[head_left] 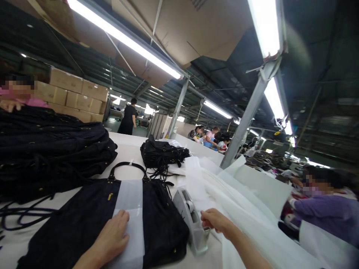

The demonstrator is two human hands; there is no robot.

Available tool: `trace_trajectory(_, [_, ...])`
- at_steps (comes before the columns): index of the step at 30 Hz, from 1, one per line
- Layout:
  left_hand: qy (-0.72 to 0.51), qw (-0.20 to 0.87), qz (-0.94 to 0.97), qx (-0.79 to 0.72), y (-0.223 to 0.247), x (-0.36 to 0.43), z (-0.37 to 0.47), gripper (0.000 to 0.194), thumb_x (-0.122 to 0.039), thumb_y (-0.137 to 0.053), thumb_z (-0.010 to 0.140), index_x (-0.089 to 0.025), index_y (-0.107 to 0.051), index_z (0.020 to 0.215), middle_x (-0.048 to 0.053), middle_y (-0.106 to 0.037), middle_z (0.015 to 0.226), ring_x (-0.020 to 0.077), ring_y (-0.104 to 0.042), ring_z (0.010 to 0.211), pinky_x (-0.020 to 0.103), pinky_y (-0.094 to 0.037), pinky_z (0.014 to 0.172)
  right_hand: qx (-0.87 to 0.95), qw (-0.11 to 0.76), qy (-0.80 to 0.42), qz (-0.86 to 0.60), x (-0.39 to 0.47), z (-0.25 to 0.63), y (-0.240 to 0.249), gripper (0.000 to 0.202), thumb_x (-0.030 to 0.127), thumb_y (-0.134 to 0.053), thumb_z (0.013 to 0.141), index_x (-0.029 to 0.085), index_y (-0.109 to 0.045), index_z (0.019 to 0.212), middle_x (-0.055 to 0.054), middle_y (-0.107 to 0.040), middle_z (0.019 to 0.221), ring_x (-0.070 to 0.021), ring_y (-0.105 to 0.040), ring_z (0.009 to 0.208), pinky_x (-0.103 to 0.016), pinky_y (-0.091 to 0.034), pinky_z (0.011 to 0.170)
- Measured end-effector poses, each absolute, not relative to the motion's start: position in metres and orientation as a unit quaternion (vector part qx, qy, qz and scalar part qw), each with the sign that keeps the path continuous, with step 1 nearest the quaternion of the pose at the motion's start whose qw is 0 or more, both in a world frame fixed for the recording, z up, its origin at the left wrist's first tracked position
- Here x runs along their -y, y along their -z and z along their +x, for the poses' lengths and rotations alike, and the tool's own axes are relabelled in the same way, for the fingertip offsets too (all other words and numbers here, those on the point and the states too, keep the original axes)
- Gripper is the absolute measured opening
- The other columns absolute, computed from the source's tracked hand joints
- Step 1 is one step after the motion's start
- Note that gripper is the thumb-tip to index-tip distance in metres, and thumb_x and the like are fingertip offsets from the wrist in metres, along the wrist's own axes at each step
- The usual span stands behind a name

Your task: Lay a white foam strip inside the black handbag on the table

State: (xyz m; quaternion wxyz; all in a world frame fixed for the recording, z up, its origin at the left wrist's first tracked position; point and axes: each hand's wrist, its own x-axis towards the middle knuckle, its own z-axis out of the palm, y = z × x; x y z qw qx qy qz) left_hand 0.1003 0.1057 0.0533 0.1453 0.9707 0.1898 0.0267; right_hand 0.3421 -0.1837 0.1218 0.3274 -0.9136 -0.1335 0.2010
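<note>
A black handbag [75,213] with two handles and gold-coloured fittings lies flat before me. A white translucent strip of wrapping [131,198] runs down its middle. My left hand [113,229] rests flat on this strip, fingers stretched out and close together. Just right of the bag stands a grey tape dispenser [190,220] with a roll in it. At its near end, my right hand [213,220] is closed in a pinch. Anything between those fingertips is too small to make out.
Black bags are piled high [56,145] on the left, with loose straps at the pile's foot. Another black bag heap [162,151] sits farther back. White sheeting [232,198] spreads along the right. A co-worker in purple [328,213] is beyond the table's low partition; another person is behind the pile.
</note>
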Motion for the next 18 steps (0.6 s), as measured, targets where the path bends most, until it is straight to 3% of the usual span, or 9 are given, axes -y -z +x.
trace_trajectory(3, [-0.057,0.176,0.968,-0.170,-0.055,-0.111,0.097,0.023,-0.013,-0.045,0.077,-0.015,-0.055,0.097,0.011,-0.058,0.112,0.0226,-0.056,0.109,0.032,-0.039,0.097,0.118,0.354,-0.218,-0.902,0.177,0.342,-0.115,0.031,0.031,-0.047,0.086,0.013,-0.059,0.065,-0.005,-0.062,0.062,-0.0062,-0.033,0.041,-0.022,-0.014,0.041])
trace_trajectory(5, [-0.068,0.195,0.965,-0.161,-0.056,-0.113,0.095,0.016,-0.013,-0.046,0.076,-0.016,-0.052,0.090,0.009,-0.057,0.106,0.0208,-0.057,0.102,0.031,-0.041,0.094,0.105,0.366,-0.239,-0.893,0.172,0.344,-0.116,0.027,0.028,-0.050,0.081,0.013,-0.061,0.061,-0.006,-0.061,0.060,-0.0061,-0.031,0.039,-0.023,-0.012,0.040])
trace_trajectory(9, [-0.076,0.209,0.964,-0.148,-0.056,-0.114,0.094,0.012,-0.013,-0.047,0.077,-0.017,-0.050,0.088,0.008,-0.056,0.107,0.0201,-0.057,0.102,0.030,-0.041,0.095,0.105,0.398,-0.241,-0.879,0.175,0.345,-0.122,0.017,0.020,-0.056,0.065,0.015,-0.054,0.049,0.000,-0.049,0.049,-0.0055,-0.026,0.039,-0.023,-0.010,0.040])
trace_trajectory(12, [-0.078,0.196,0.967,-0.145,-0.057,-0.113,0.094,0.011,-0.013,-0.047,0.079,-0.016,-0.054,0.087,0.009,-0.056,0.109,0.0207,-0.056,0.105,0.030,-0.040,0.097,0.116,0.426,-0.226,-0.869,0.193,0.335,-0.126,0.016,0.022,-0.058,0.061,0.018,-0.049,0.048,0.003,-0.040,0.046,-0.0058,-0.023,0.041,-0.023,-0.008,0.041])
trace_trajectory(18, [-0.060,0.151,0.979,-0.123,-0.060,-0.113,0.089,0.023,-0.019,-0.046,0.086,-0.017,-0.067,0.093,0.010,-0.061,0.113,0.0241,-0.058,0.107,0.035,-0.043,0.099,0.108,0.445,-0.248,-0.854,0.238,0.303,-0.100,0.021,0.039,-0.057,0.059,0.018,-0.055,0.062,0.002,-0.048,0.058,-0.0052,-0.026,0.043,-0.024,-0.006,0.044])
